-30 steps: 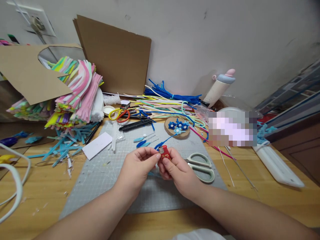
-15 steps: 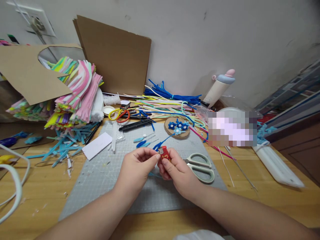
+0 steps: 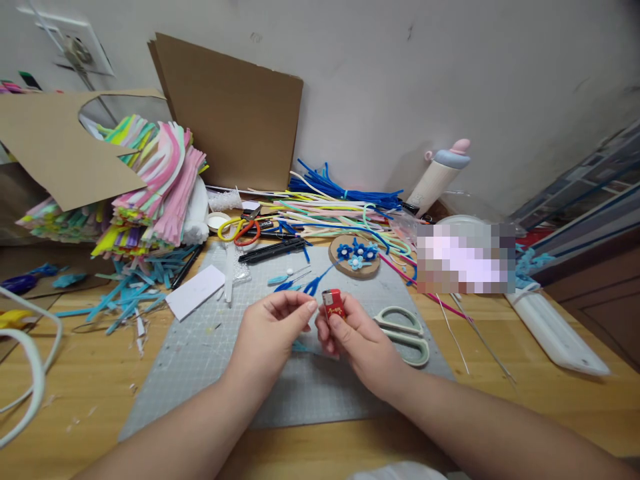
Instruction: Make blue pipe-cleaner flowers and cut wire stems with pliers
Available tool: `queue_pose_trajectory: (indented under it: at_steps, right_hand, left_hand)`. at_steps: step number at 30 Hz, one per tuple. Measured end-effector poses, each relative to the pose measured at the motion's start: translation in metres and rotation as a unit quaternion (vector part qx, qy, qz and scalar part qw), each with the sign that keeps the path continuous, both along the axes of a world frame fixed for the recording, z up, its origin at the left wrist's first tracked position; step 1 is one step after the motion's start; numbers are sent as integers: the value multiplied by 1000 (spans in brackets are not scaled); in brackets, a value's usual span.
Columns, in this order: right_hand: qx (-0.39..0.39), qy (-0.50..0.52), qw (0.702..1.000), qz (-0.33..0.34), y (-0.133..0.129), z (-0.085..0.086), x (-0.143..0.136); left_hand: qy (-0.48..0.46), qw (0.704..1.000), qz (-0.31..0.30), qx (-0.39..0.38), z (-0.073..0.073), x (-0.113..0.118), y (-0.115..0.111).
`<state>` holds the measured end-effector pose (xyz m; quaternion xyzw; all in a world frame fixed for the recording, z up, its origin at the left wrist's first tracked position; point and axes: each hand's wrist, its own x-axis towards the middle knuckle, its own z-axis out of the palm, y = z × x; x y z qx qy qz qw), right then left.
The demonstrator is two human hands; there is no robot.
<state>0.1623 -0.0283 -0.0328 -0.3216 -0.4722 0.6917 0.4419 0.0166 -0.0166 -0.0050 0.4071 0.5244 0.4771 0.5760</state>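
A red lighter [image 3: 335, 305] with a metal top is upright in my right hand [image 3: 357, 337], whose fingers wrap round its lower part. Just left of it, my left hand [image 3: 273, 327] is closed in a pinch, thumb against fingertips; what it holds, if anything, is too small to make out. Both hands are above the grey cutting mat [image 3: 200, 373]. Blue looped pieces [image 3: 313, 287] lie just beyond my fingers. Farther back, a round wooden disc [image 3: 340, 267] bears several small blue flowers. Grey-green scissors [image 3: 420, 350] lie right of my right hand.
Behind the mat lie red-yellow scissors [image 3: 245, 230], a black pen [image 3: 273, 251] and many coloured stems [image 3: 325, 213]. A white card [image 3: 195, 292] rests at the left. Bundled stems [image 3: 165, 173] and cardboard [image 3: 230, 113] stand behind. A bottle [image 3: 435, 177] leans on the wall.
My hands have moved slightly apart. The left fingertips have come away from the lighter, which now shows more fully in my right hand.
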Motion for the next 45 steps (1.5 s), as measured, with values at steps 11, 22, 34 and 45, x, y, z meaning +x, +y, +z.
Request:
queue_pose_trajectory:
  at_steps: [11, 22, 34, 45]
  right_hand:
    - [-112, 72, 987, -91, 24, 9, 26]
    - [-23, 10, 992, -124, 30, 6, 33]
    - [-23, -55, 991, -120, 35, -1, 31]
    - [-21, -60, 990, -129, 34, -1, 30]
  left_hand:
    - [150, 985, 47, 75, 9, -25, 12]
    - [-49, 998, 28, -5, 1, -27, 23]
    - [31, 997, -71, -6, 5, -19, 15]
    - [24, 999, -44, -12, 5, -20, 16]
